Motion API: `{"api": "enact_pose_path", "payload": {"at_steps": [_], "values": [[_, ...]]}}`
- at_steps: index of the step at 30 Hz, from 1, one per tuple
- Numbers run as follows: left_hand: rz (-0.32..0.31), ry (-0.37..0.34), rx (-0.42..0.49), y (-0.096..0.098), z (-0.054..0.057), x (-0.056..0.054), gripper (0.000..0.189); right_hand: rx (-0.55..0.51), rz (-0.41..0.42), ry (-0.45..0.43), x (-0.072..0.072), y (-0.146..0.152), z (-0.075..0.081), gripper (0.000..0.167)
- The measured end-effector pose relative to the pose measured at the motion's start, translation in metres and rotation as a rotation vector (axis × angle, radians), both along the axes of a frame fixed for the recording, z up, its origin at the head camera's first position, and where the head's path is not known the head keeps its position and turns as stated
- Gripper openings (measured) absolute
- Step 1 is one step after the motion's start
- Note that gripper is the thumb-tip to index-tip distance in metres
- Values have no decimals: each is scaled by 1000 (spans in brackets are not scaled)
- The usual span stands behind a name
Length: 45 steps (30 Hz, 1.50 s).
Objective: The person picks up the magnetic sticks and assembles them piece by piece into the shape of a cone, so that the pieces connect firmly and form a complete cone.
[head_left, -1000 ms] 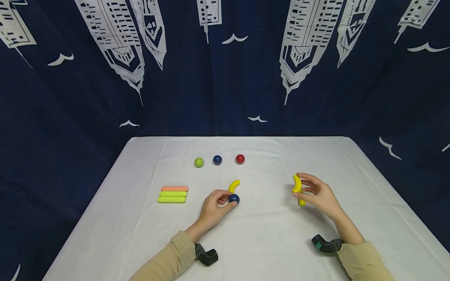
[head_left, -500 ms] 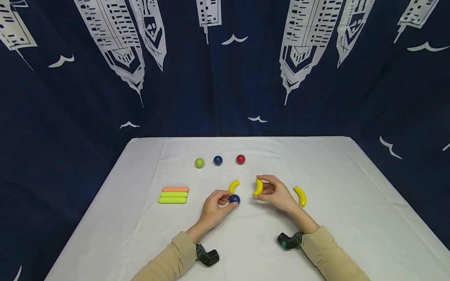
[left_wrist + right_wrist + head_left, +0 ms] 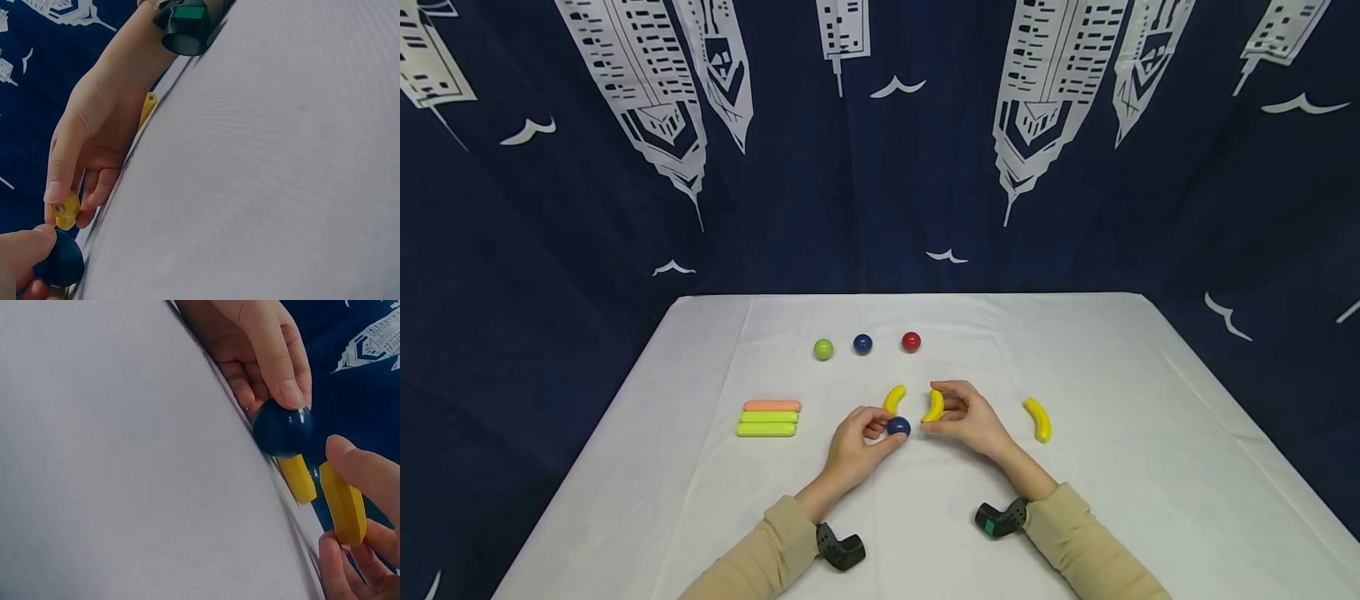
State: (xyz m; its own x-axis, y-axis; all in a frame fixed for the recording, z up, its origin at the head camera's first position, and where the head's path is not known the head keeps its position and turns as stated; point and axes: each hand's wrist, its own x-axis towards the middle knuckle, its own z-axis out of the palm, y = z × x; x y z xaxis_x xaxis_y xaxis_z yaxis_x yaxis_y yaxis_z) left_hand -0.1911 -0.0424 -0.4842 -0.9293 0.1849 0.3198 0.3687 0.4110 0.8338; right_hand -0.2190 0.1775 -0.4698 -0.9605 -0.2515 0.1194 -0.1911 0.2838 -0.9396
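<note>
My left hand point(image 3: 856, 442) pinches a dark blue ball point(image 3: 898, 427) between thumb and fingers near the middle of the table. Just behind the ball a curved yellow piece point(image 3: 894, 398), shaped like a small banana, points away from me; in the right wrist view its end point(image 3: 299, 480) sits right at the ball. To the right, my right hand point(image 3: 968, 419) holds a second curved yellow piece point(image 3: 933, 406) between thumb and fingertips, with a small gap from the ball. A third curved yellow piece point(image 3: 1038, 419) lies on the cloth, right of that hand.
A green ball point(image 3: 823, 349), another blue ball point(image 3: 862, 344) and a red ball point(image 3: 911, 342) form a row at the back. Left of my left hand lie an orange stick point(image 3: 772, 406) and two yellow-green sticks point(image 3: 766, 429), side by side on the white tablecloth point(image 3: 700, 533).
My right hand has moved left toward the blue ball, carrying one curved yellow piece and leaving another on the cloth behind it. The left hand has stayed in place.
</note>
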Motion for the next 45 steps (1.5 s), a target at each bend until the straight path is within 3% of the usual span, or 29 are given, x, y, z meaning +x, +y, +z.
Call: {"api": "enact_pose_path", "payload": {"at_steps": [9,23,29,36,40,45], "values": [[-5,3,4,0,-1,0,30,33,-26,98,1,-7,-8,66],[4,-1,4,-1,-3,-1,29,112,-62,125,2,-16,-7,58],[5,-3,4,-1,-4,-1,30,6,-67,62,1,-14,-9,44],[6,-12,-3,0,-2,-1,30,-141,-147,-93,5,-19,-3,47],[6,-13,-10,0,-1,0,30,-166,-214,-160,6,-24,-2,43],[-1,1,-11,0,-2,0,30,-152,-256,-170,6,-26,-2,38]]}}
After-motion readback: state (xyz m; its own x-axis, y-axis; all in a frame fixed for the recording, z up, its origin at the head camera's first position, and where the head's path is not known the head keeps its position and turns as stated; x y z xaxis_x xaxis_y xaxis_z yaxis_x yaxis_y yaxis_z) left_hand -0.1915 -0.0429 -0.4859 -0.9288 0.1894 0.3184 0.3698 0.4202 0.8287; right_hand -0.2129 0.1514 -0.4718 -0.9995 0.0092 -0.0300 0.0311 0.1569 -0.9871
